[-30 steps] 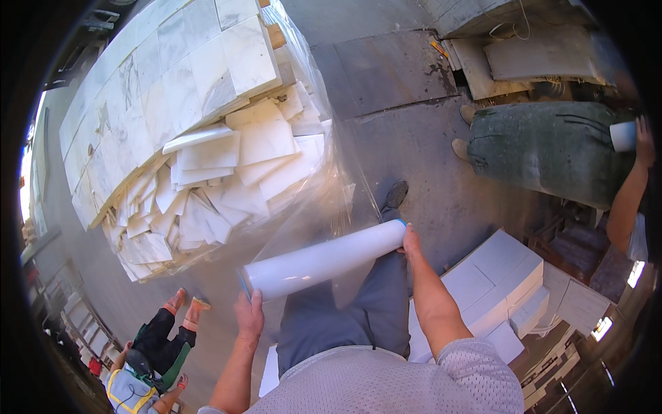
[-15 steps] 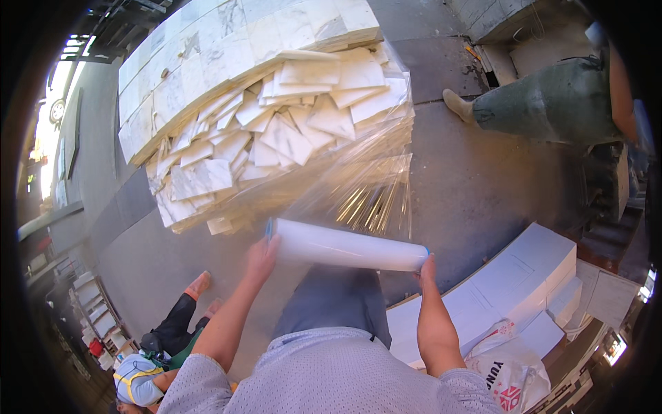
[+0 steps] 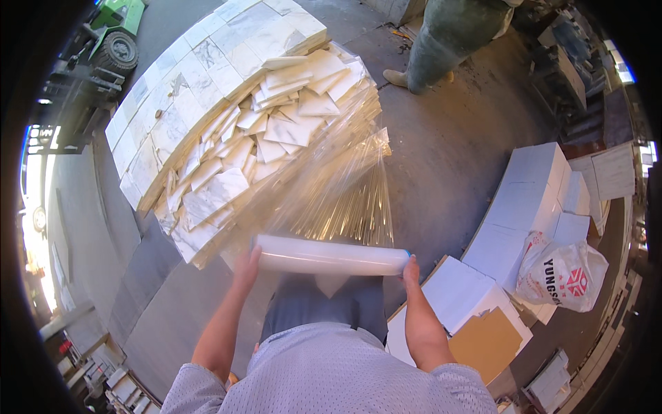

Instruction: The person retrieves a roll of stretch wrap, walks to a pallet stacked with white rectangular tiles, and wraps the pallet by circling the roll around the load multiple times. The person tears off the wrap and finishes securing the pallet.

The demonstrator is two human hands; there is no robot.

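Observation:
Between my two hands lies a thick roll of clear stretch wrap (image 3: 331,257), held level in front of my waist. My left hand (image 3: 247,265), slightly blurred, is closed on its left end. At the blue-edged right end, my right hand (image 3: 410,270) grips the roll. A sheet of clear film (image 3: 338,200) runs from the roll up to the pallet load, gathered into shiny creases. That load is a big stack of white veined marble tiles (image 3: 200,76), neat on top. Loose broken-looking tile pieces (image 3: 276,127) are heaped along its near side, partly under film.
White boxes (image 3: 514,200) stand to my right, with a white printed plastic bag (image 3: 562,276) beside them and a brown cardboard piece (image 3: 486,341) nearer. Another person's leg (image 3: 448,48) is at the far right. A green vehicle (image 3: 117,34) stands far left.
My view has turned, and the pallet load sits further left. The roll stays in both hands, now more level, with film still stretched to the load. The crouching person at left is out of view.

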